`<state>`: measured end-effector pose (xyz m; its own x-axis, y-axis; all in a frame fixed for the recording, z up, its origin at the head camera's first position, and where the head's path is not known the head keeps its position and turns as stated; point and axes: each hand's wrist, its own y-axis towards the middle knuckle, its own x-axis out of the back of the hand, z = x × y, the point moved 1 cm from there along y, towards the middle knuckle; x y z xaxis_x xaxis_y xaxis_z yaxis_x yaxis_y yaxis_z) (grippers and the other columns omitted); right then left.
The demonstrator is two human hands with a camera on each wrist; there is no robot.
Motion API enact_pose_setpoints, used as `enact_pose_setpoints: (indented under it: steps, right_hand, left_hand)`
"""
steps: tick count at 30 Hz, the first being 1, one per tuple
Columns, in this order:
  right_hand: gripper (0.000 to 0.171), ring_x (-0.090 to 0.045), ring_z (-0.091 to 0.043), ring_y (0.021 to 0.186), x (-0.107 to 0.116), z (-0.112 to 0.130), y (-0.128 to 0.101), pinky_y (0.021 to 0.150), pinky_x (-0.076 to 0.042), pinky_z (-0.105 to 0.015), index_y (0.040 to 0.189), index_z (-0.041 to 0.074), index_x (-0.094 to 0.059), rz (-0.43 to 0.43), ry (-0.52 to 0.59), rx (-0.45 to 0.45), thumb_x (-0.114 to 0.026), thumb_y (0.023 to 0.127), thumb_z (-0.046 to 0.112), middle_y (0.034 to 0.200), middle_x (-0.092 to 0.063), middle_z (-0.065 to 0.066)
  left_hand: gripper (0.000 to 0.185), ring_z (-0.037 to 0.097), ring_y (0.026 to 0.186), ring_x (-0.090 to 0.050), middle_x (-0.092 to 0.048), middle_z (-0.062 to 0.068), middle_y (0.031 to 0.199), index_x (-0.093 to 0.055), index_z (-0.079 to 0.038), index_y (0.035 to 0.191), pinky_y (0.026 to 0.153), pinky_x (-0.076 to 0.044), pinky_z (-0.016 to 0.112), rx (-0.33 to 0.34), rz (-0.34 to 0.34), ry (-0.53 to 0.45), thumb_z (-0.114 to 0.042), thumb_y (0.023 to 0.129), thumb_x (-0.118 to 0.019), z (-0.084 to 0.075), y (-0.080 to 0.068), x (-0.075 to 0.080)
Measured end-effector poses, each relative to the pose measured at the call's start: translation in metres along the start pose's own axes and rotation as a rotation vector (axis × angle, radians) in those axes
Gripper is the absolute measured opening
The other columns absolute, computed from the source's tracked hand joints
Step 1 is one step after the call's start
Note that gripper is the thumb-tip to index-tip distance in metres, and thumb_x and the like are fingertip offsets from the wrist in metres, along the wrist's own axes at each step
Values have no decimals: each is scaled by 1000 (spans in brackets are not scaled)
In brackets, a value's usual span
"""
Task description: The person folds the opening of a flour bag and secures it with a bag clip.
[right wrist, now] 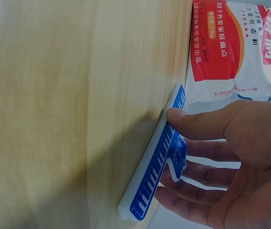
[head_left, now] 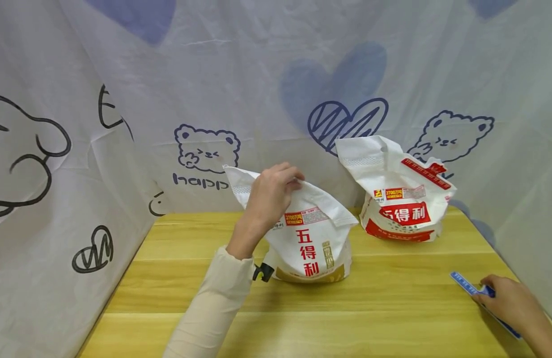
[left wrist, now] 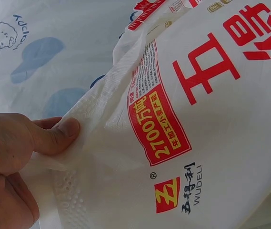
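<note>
A white flour bag (head_left: 314, 243) with red characters stands mid-table. My left hand (head_left: 294, 181) grips its folded top edge. In the left wrist view, the thumb (left wrist: 61, 133) pinches the woven top of that bag (left wrist: 211, 143). At the table's right front edge, my right hand (head_left: 486, 293) holds a long blue sealing clip (head_left: 465, 283). The right wrist view shows the thumb (right wrist: 192, 121) on the clip (right wrist: 156, 162) and the fingers curled under it, with the clip's edge against the wood. A second, similar bag (head_left: 401, 209) stands at the back right, untouched.
The wooden table (head_left: 383, 308) is walled on three sides by a white cloth backdrop (head_left: 213, 99) printed with bears and hearts. The second bag (right wrist: 235, 47) lies just beyond the right hand. A small black object (head_left: 262, 272) sits by the left wrist.
</note>
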<state>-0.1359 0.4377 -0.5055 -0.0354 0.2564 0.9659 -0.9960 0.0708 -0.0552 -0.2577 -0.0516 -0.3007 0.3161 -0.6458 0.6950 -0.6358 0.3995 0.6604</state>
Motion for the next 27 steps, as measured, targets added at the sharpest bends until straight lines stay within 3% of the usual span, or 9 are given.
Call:
enact_pose_setpoints:
  steps: [7, 14, 19, 27]
  right_hand:
    - [46, -61, -31, 70, 2, 0, -1, 61, -50, -49, 100, -15, -61, -49, 34, -22, -85, 80, 18, 81, -66, -19]
    - [27, -63, -43, 78, 4, 7, 2, 69, -51, -56, 94, -13, -63, -57, 14, -118, -77, 84, 7, 86, -65, -27]
    - [19, -60, -32, 67, 9, 9, 1, 62, -50, -51, 92, -11, -64, -85, 20, -110, -74, 86, 4, 77, -64, -17]
    - [25, -63, -35, 67, 14, 15, 1, 58, -52, -50, 97, -16, -61, -112, -14, -75, -74, 84, 1, 78, -65, -23]
  left_hand:
    - [11, 19, 86, -69, -73, 3, 94, -77, -8, 97, 79, -56, 27, -19, -19, 4, -1, 88, -78, 0, 1, 1]
    - [11, 19, 86, -69, -73, 3, 94, -77, -8, 96, 79, -56, 27, -17, -23, -1, -1, 89, -77, -1, 2, 2]
    - [10, 19, 86, -69, -73, 3, 94, -77, -8, 96, 79, -56, 27, -19, -28, -1, -1, 89, -77, -1, 3, 2]
    - [10, 19, 88, -69, -73, 3, 96, -77, -8, 98, 81, -56, 28, -1, -15, 4, -2, 90, -76, -2, 3, 2]
